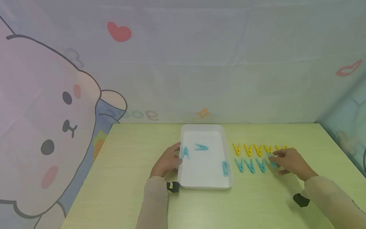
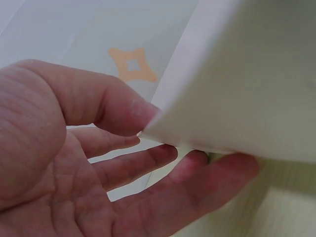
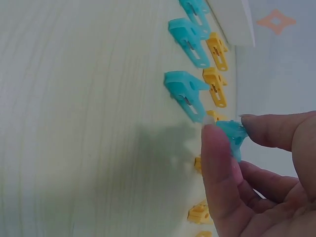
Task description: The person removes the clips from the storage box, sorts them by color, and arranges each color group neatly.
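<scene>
A white tray (image 1: 206, 183) holds three blue clothespins, among them one clothespin (image 1: 201, 147) near its far end. My left hand (image 1: 168, 160) holds the tray's left side, with the thumb (image 2: 126, 111) and fingers at the edge in the left wrist view. To the right of the tray, my right hand (image 1: 293, 162) pinches a blue clothespin (image 3: 233, 133) between thumb and fingertips. That clothespin hangs over the table beside a row of three blue clothespins (image 1: 250, 166). Behind this row lies one of several yellow clothespins (image 1: 247, 150); the rightmost are partly hidden by my right hand.
The pale wooden table (image 1: 125, 178) ends at a printed cloth backdrop (image 1: 171, 82). Another cloth panel (image 1: 349, 127) stands along the right side. Small black devices sit at both wrists, one device (image 1: 301, 200) under the right.
</scene>
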A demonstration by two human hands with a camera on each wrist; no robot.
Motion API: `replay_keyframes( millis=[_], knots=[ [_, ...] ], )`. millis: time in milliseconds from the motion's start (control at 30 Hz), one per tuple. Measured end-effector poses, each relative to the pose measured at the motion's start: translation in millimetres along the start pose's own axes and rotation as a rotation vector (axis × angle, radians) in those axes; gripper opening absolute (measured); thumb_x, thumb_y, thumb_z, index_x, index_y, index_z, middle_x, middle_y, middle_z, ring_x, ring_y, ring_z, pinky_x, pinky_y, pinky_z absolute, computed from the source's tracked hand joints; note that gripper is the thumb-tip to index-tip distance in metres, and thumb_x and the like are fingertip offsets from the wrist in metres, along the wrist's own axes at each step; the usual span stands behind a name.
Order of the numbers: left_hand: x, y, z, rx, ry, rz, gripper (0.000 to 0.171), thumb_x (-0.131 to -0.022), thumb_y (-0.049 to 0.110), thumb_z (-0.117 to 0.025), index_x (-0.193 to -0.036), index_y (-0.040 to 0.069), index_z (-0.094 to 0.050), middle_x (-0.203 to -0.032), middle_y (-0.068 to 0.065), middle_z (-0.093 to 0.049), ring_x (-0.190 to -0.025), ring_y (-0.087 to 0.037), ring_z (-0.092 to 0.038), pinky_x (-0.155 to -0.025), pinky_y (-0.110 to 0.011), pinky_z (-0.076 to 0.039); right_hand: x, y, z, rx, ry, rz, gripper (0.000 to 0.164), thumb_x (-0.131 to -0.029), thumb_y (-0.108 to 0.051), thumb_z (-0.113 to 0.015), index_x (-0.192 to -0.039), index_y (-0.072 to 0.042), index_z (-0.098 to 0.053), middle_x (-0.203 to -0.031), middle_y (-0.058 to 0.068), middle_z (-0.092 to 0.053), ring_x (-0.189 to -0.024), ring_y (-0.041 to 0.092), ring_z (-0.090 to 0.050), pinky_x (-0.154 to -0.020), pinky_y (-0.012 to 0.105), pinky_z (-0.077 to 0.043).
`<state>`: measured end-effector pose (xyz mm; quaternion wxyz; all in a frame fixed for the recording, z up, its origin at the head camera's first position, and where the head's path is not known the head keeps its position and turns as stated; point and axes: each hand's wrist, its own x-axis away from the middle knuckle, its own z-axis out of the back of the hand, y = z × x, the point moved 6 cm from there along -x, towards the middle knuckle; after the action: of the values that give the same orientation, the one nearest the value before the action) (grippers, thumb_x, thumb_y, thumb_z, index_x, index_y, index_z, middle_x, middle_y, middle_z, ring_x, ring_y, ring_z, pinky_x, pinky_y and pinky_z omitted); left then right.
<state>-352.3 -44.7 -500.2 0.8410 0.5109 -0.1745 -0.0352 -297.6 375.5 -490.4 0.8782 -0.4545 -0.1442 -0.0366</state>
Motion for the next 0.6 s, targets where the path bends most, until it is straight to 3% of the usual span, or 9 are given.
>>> replay_keyframes(
  millis=[233, 433, 600],
  knots=[
    [0.3, 0.2, -0.5, 0.01, -0.003, -0.006, 0.078, -0.072, -0.005, -0.051, -0.144, 0.016, -0.026, -0.138, -0.006, -0.038, -0.102, -0.025, -0.053, -0.073, -0.036, -0.048, 0.4, 5.3, -4.6, 0.094, 0.01, -0.01, 0.071, -0.085, -0.04, -0.058, -0.124, 0.017, -0.041, -0.123, 0.035, -0.042, -0.087, 0.031, -0.061, -0.061, 0.034, -0.052],
    [1.6, 1.4, 0.6, 0.006, 0.001, -0.008, 0.078, -0.073, -0.005, -0.052, -0.144, 0.015, -0.027, -0.137, -0.006, -0.039, -0.1, -0.025, -0.053, -0.074, -0.037, -0.047, -0.3, 7.9, -6.3, 0.219, 0.035, -0.069, 0.07, -0.084, -0.038, -0.059, -0.122, 0.019, -0.041, -0.12, 0.04, -0.04, -0.064, 0.021, -0.064, -0.063, 0.036, -0.052],
    [1.5, 1.2, 0.3, -0.003, -0.001, 0.001, 0.078, -0.073, -0.005, -0.051, -0.144, 0.016, -0.026, -0.138, -0.005, -0.038, -0.102, -0.025, -0.053, -0.074, -0.037, -0.047, -0.5, 8.5, -8.4, 0.278, 0.034, -0.096, 0.067, -0.084, -0.035, -0.061, -0.119, 0.02, -0.043, -0.119, 0.04, -0.041, -0.06, 0.019, -0.064, -0.067, 0.04, -0.051]
  ],
)
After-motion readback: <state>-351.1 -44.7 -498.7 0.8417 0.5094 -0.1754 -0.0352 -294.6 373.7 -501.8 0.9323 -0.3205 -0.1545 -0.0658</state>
